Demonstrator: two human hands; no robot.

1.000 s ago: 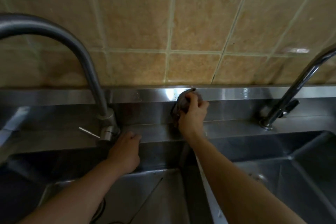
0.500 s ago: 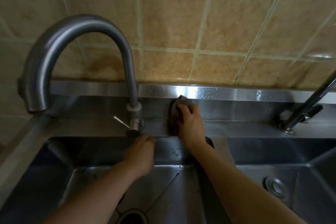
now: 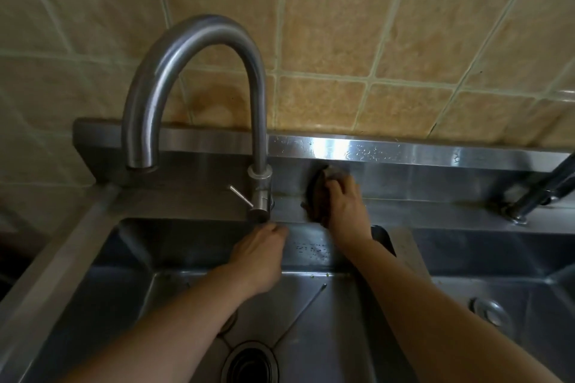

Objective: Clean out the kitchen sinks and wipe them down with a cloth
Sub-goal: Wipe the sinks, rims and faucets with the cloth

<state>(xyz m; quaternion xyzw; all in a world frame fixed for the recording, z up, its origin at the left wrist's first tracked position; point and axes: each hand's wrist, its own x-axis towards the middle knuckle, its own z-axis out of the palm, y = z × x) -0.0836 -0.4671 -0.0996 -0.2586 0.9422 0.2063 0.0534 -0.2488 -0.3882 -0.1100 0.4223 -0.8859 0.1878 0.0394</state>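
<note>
Stainless steel double sinks (image 3: 102, 274) sit under a tiled wall, with 1 curved steel faucet (image 3: 199, 71) at the left basin. The right hand (image 3: 343, 202) clutches a dark, crumpled wiping cloth (image 3: 317, 193), pressing it against the steel backsplash (image 3: 435, 171) just right of the faucet base. The left hand (image 3: 259, 258) rests on the basin's rear edge, fingers curled, apparently holding nothing. Soft, limp and likely damp, the cloth handles best bunched in the palm.

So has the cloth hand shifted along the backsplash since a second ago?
Yes: the right hand with the cloth slid left, closer to the faucet.
</note>
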